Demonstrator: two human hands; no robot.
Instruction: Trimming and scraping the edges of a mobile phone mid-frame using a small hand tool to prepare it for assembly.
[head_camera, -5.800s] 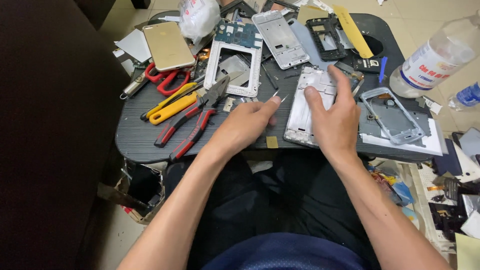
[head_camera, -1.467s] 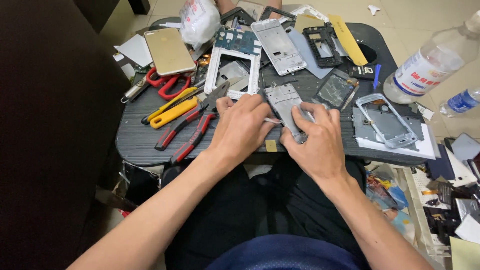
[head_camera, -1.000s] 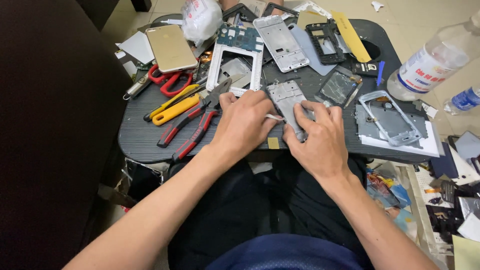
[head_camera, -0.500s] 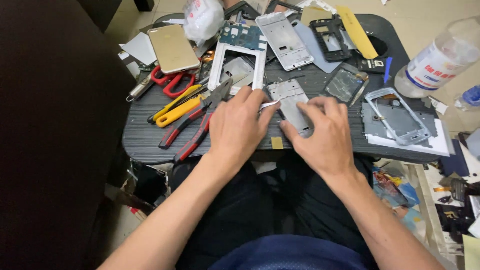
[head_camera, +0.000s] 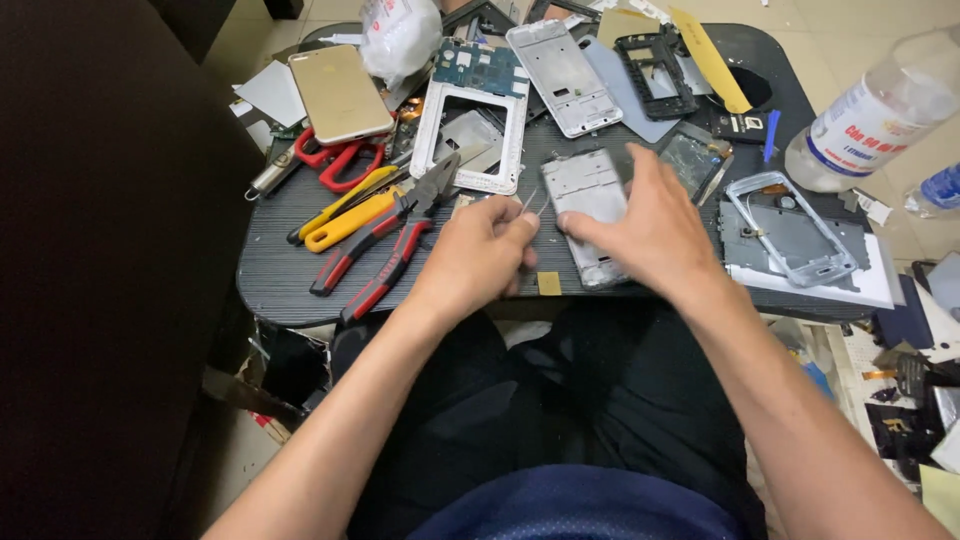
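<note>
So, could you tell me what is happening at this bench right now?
A person seated at a dark table is taking phones apart. The right hand presses flat on a grey phone frame lying on the table, while the left hand pinches thin metal tweezers, their tips just beside the frame's left edge. Red-handled pliers, a gold phone and other stripped frames lie around.
</note>
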